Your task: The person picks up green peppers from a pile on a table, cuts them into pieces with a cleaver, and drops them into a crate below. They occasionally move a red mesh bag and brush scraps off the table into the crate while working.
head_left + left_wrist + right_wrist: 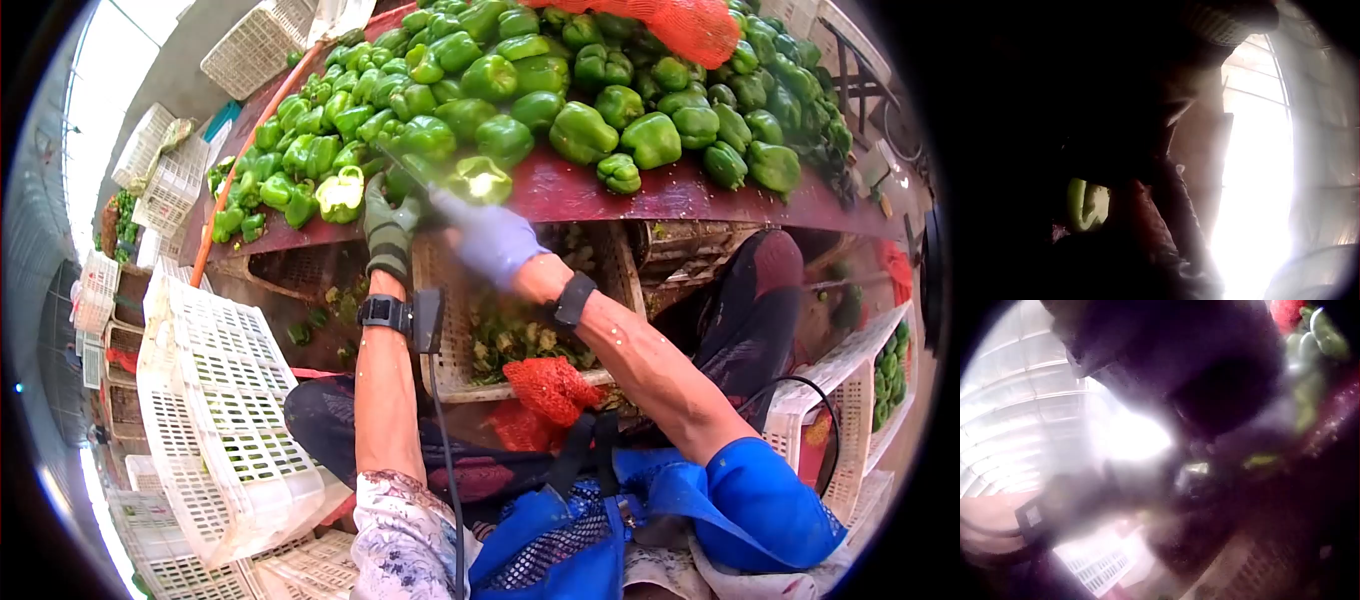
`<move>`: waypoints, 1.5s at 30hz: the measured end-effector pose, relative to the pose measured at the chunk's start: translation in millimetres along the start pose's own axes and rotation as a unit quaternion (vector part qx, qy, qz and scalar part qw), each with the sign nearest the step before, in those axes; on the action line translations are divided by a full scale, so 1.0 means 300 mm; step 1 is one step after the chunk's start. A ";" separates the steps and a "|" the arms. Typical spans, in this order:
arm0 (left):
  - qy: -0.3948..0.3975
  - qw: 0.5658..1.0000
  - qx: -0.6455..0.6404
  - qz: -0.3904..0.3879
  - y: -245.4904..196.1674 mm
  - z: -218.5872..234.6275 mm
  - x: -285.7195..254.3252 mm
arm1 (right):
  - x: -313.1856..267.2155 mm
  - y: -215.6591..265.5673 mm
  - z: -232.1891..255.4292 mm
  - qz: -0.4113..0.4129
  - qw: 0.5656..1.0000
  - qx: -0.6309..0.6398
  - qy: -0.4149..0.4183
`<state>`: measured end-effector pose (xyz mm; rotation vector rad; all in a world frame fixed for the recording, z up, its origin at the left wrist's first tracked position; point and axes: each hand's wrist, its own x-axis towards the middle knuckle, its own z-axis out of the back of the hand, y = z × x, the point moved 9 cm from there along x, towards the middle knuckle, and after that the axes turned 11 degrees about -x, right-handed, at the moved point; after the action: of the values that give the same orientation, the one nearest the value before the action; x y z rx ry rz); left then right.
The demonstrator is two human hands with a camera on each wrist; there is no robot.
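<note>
In the head view my left hand [388, 222], in a striped green-grey glove, grips a green bell pepper [401, 182] at the table's near edge. My right hand [492, 242], in a purple glove and blurred, holds a knife [412, 168] whose blade points up and left beside that pepper. Two cut peppers lie close by: one pale cut pepper [341, 195] left of the left hand, another cut pepper [481, 181] behind the right hand. The left wrist view is mostly dark, with a cut pepper [1089, 205] showing; the purple glove [1172, 356] fills the top of the right wrist view.
A big heap of green peppers [490, 78] covers the red table [560, 190], with red mesh [690, 28] on top. Under the edge stands a crate [425, 300] holding pepper scraps [520, 340]. Stacked white crates [225, 400] stand at the left, more crates [850, 420] at the right.
</note>
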<state>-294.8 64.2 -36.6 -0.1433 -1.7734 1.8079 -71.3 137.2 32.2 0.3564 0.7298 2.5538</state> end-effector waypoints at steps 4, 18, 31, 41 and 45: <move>-0.039 0.990 0.133 0.006 -0.161 -0.001 -0.074 | -0.044 -0.021 0.085 0.028 0.998 0.014 -0.049; -0.074 0.981 0.157 -0.089 -0.164 -0.022 -0.095 | 0.230 -0.026 0.127 0.027 0.994 -0.101 0.008; 0.012 0.933 0.316 -0.168 -0.313 -0.176 -0.285 | 0.226 0.034 0.093 0.022 0.991 -0.125 0.046; -0.023 0.913 0.393 -0.108 -0.278 -0.218 -0.290 | -0.087 -0.065 0.443 0.083 0.981 -0.041 -0.173; -0.031 0.913 0.390 -0.119 -0.281 -0.226 -0.280 | -0.177 -0.214 0.466 0.020 0.984 0.013 -0.175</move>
<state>-166.3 77.7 8.4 0.4344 -0.9298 2.1916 47.8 220.0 105.9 0.8109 0.6268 2.4265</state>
